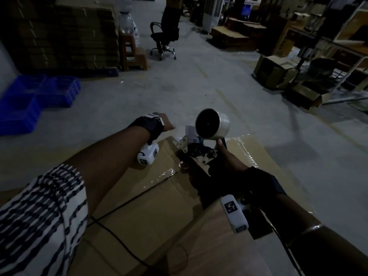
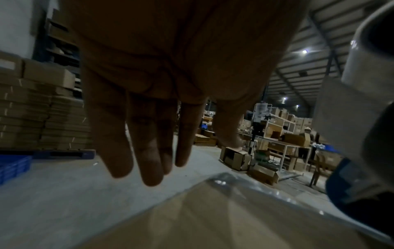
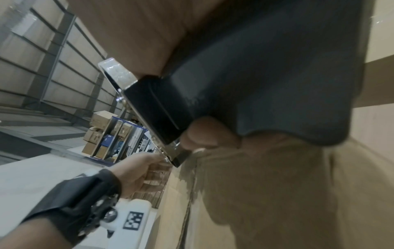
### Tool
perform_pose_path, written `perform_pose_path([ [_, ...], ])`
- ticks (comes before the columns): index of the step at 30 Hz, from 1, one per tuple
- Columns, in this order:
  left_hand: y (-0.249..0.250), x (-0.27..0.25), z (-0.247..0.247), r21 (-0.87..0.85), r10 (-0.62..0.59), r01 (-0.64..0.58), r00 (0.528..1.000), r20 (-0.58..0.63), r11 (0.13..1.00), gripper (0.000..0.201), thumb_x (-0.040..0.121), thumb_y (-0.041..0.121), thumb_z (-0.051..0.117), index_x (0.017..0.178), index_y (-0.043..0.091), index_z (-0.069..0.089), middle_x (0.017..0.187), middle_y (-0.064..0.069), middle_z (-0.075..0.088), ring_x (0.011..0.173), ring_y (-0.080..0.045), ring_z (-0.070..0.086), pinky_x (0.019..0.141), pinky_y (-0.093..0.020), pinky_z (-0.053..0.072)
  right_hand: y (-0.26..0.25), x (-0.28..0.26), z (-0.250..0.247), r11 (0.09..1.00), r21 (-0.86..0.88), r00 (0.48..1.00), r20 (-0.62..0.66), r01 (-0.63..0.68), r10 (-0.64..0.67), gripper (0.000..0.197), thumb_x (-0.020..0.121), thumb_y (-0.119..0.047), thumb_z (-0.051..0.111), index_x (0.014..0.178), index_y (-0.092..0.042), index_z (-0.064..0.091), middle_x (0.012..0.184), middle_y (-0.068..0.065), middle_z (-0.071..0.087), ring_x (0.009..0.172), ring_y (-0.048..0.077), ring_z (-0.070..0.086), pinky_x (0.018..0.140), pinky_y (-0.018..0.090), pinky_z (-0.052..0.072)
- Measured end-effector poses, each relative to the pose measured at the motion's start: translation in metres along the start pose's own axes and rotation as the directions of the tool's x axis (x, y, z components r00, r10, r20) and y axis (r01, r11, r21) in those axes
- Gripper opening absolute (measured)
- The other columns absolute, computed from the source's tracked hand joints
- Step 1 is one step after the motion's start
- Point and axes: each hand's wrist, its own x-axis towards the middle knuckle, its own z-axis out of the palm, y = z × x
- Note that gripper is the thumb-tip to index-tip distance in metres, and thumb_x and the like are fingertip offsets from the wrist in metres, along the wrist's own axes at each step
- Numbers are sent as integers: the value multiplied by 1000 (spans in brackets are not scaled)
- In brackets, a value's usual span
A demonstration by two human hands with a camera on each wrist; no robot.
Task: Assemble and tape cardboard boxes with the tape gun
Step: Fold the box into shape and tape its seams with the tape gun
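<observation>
Cardboard is what lies under both your hands: the box (image 1: 159,196) sits flat-topped beneath your forearms, its centre seam already shining with clear tape (image 1: 171,172) that runs out to the far edge. Your right hand (image 1: 233,166) is wrapped round the handle of the tape gun (image 1: 201,148), thumb up behind the roll (image 1: 212,126), with the metal head resting at the far end of the seam. Your left hand (image 2: 149,101) is just left of the gun at that same far edge, fingers straight and relaxed, holding nothing; whether the fingertips touch the board I cannot tell.

Expect the box to feel light and hollow, stiff along its creases but springy at the flaps, so it will likely slide or bow if you push hard. Steady it with your flat left palm on the panel beside the seam, not on the slick tape. The gun looks top-heavy with that full roll; keep your grip low on the handle.
</observation>
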Motion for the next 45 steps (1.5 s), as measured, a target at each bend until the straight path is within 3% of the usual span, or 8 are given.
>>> perform_pose_path([
  [8,-4,9,16,84,75,-77,997,30,993,50,78,57,71,59,16,50,62,2,58,56,-12,58,51,-17,39,-5,-10,3,1000,15,999,-32,-8,8,57,97,-65,36,131,-19,45,87,7,69,65,15,68,67,33,47],
  [13,-1,5,22,141,163,-152,984,-68,978,51,74,54,75,54,15,48,64,-9,57,62,-23,56,63,-28,48,-8,-25,10,997,61,999,-7,-39,40,56,104,-57,27,101,-12,60,70,0,73,58,9,69,53,21,52],
  [19,-6,10,28,128,180,-163,975,-129,978,51,75,50,70,55,17,37,57,-3,47,50,-14,47,56,-24,39,-5,-64,-5,982,63,984,8,-176,176,68,86,-76,46,97,-11,61,55,5,39,46,20,35,48,25,28],
  [24,0,-1,25,143,214,-200,972,-93,969,40,77,47,73,60,16,54,61,-4,54,55,-17,53,59,-24,44,-5,-95,-1,974,46,975,46,-221,219,80,94,-74,31,48,-21,67,47,3,38,35,13,31,38,17,28],
  [29,10,-13,19,206,481,-474,877,22,856,39,84,14,73,122,14,64,118,-9,63,109,-28,59,89,-30,44,-7,-103,3,976,26,976,13,-218,217,78,93,-76,33,57,-16,67,50,4,35,36,14,30,38,18,28],
  [32,11,-18,20,233,526,-538,842,120,810,30,90,10,65,119,20,68,125,-6,64,114,-24,59,93,-27,43,-7,-103,4,971,-20,971,3,-240,240,84,92,-78,32,46,-17,68,55,4,29,42,15,25,42,19,24],
  [40,5,-16,23,251,479,-511,859,181,822,31,96,27,57,126,22,64,127,-2,64,115,-23,58,101,-32,43,-12,-107,9,982,-27,983,-21,-184,184,61,100,-68,25,87,-18,58,41,-3,51,30,11,42,36,15,33],
  [45,6,-15,22,236,487,-512,859,157,826,26,92,22,64,117,20,69,118,-4,69,107,-24,63,89,-28,45,-7,-107,7,982,-45,983,-25,-185,184,74,100,-67,26,67,-17,69,42,-2,51,31,11,41,36,16,30],
])
